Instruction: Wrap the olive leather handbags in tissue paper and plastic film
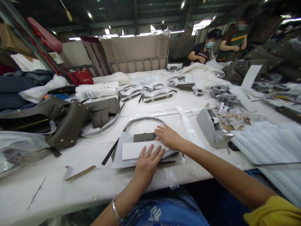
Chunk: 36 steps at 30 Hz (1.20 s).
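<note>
A dark olive-grey handbag (143, 137) lies flat on the table in front of me, its wrapped handle (143, 119) arching away at the far side. White foam sheeting (118, 157) covers part of the bag, with a folded white pad (131, 151) on top. My left hand (148, 163) rests on the pad with its fingers spread. Near the bag's upper right, my right hand (168, 136) lies flat, fingertips touching the bag's edge. A dark strap (110, 152) sticks out at the left.
A grey tape dispenser (209, 127) stands to the right, beside stacked foam sheets (268, 141). More olive bags (70, 122) lie left. Wrapped bag parts (157, 94) and coiled handles (224, 94) sit farther back. A bent card strip (80, 172) lies front left. Two people work at the far right.
</note>
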Tool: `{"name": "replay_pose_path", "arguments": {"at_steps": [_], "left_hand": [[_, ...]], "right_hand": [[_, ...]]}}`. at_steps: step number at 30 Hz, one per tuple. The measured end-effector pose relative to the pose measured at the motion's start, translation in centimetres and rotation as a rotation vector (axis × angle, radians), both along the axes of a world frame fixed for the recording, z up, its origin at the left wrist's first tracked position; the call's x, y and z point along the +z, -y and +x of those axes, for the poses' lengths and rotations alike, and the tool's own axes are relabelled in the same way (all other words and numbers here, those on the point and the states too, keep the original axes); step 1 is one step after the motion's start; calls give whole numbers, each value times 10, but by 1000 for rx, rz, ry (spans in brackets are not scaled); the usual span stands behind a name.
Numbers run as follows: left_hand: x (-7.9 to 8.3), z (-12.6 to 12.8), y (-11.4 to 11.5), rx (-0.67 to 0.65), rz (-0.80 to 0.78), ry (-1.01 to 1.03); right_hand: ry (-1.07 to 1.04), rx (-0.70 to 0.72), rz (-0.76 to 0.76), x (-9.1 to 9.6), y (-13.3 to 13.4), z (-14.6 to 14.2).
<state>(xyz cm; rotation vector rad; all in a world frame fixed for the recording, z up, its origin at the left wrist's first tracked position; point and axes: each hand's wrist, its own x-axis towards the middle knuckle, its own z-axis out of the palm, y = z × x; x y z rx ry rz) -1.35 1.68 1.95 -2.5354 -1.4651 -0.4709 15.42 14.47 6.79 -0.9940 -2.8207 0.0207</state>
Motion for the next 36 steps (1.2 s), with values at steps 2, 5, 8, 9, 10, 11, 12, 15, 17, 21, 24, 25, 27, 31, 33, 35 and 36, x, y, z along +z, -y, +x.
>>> {"name": "replay_pose_path", "arguments": {"at_steps": [2,5,8,9,10,11,12,15,17,21,24,25,27,31,33,35,36], "left_hand": [[-2,0,0,4,-2,-1],[-3,0,0,2,7,-1],[-2,0,0,-1,14,3],[-2,0,0,-1,15,6],[-2,0,1,-1,18,11],[-2,0,1,-2,21,17],[-1,0,1,-2,23,25],[0,0,2,-8,9,51],[2,0,3,-7,-13,70],[5,0,4,-4,-39,84],[5,0,4,-2,-47,77],[5,0,4,-3,-49,76],[5,0,4,-6,-60,75],[5,0,4,-3,-69,65],[6,0,4,0,-67,59],[6,0,4,3,-59,56],[6,0,4,2,-52,55]], "right_hand": [[58,-10,-25,-11,-9,-6],[73,-31,-29,-19,-11,-11],[81,-19,-47,-12,-10,-8],[70,-7,-59,-8,-7,-4],[24,3,-65,-5,-2,3],[-62,7,-61,-3,6,12],[-180,7,-40,-3,17,24],[-527,42,81,-11,70,65],[-534,109,95,-25,111,86],[-330,144,23,-59,163,97],[-287,102,4,-76,167,88],[-301,100,-5,-78,165,86],[-357,111,-30,-78,159,82],[-465,115,-10,-74,148,77],[-507,131,30,-73,142,74],[-553,153,45,-72,137,70],[-572,160,45,-71,135,68]]}}
